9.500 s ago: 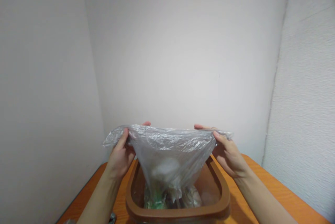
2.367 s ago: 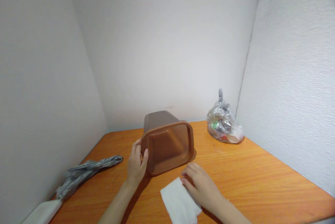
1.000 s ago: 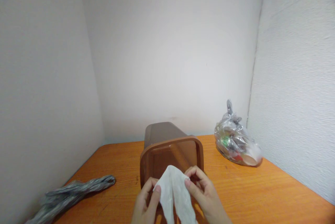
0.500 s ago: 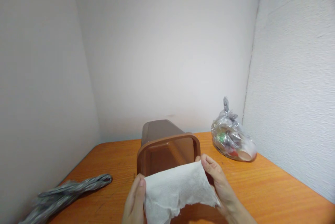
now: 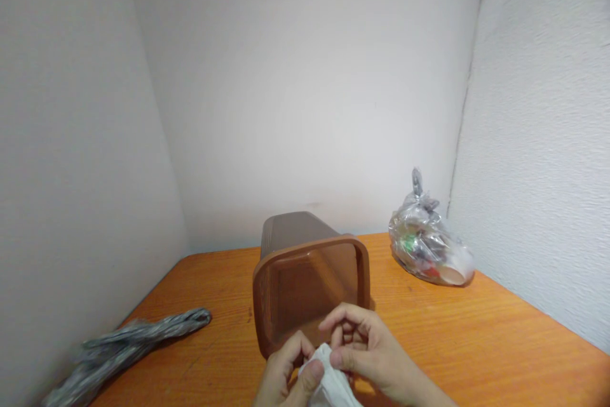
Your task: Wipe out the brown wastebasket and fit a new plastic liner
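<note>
A white paper towel (image 5: 331, 385) is bunched together between my two hands at the bottom of the view. My left hand (image 5: 288, 375) is closed on its left side, thumb on top. On the other side, my right hand (image 5: 362, 346) has its thumb against the towel, fingers curled and the index finger arched above it. Just beyond my hands, a brown plastic bin (image 5: 312, 289) lies on its side with its mouth facing me. The lower part of the towel runs out of the frame.
All this is on an orange-brown wooden table (image 5: 457, 337) in a walled corner. A knotted clear plastic bag (image 5: 426, 242) of mixed rubbish stands at the back right. A twisted grey plastic bag (image 5: 138, 343) lies at the left.
The towel was stretched wide between both hands and is now gathered up small. My hands have come together, the right one moving left and down. Bin and bags rest where they were.
</note>
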`<state>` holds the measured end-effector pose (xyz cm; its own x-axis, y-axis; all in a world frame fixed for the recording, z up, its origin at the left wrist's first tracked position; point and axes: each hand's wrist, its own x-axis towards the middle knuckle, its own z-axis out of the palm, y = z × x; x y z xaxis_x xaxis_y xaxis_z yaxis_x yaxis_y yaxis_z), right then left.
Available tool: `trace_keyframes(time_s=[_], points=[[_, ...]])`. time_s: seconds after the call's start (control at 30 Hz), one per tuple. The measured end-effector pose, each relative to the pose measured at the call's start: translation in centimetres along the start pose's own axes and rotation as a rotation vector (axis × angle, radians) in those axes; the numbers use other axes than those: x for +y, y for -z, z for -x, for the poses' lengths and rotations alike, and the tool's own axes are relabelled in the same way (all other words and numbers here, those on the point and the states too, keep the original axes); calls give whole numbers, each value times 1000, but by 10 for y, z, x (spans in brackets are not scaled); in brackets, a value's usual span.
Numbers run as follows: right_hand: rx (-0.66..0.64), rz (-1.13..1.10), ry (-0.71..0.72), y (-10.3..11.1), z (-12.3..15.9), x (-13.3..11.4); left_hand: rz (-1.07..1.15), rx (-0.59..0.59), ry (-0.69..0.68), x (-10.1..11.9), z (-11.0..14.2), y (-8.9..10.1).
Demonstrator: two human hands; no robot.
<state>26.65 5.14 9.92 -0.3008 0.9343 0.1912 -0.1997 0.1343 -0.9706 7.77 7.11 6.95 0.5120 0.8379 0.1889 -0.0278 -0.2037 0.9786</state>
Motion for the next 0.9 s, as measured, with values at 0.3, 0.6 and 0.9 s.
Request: trace_keyframes(time_s=[0.3, 0.6, 0.9], points=[[197, 166, 176, 8, 1, -5, -92, 94, -18, 10, 0, 4], [100, 362, 224, 2, 3, -6, 193, 37, 79, 10, -2, 0], [262, 414, 304, 3, -5, 5, 136, -20, 92, 7, -5, -3]])
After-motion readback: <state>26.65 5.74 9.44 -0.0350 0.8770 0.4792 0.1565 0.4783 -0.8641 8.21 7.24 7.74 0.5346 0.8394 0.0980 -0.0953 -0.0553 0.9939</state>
